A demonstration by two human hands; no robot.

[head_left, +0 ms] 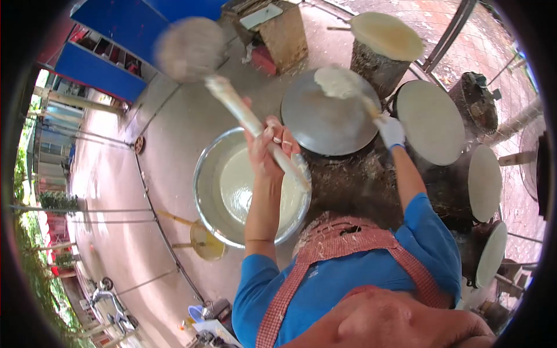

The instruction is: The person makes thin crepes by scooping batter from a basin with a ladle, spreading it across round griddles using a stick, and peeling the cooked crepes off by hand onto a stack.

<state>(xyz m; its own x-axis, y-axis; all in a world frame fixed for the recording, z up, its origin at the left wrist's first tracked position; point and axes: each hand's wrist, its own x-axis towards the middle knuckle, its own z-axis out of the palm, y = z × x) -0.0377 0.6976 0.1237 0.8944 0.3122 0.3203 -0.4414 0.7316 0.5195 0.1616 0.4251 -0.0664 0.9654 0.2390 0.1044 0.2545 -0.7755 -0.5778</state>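
Observation:
My left hand (268, 145) is wrapped round the pale handle of a ladle (238, 107), over a metal basin (201, 200) of white batter (237, 188). The ladle's round, batter-coated head is raised beyond the basin and smeared by motion. My right hand (390, 131), in a white glove, grips the wooden handle of a batter spreader (370, 107) at the right rim of a dark round griddle (325, 130). A patch of pale batter (336, 82) lies near the griddle's far edge. Blur hides the exact shape of the spreader's head.
Several more round griddles curve along the right, including one with a yellowish sheet (387, 36) and one with a white sheet (430, 122). A yellow strainer-like scoop (208, 240) is left of the basin. A wooden box (282, 37) stands at the back.

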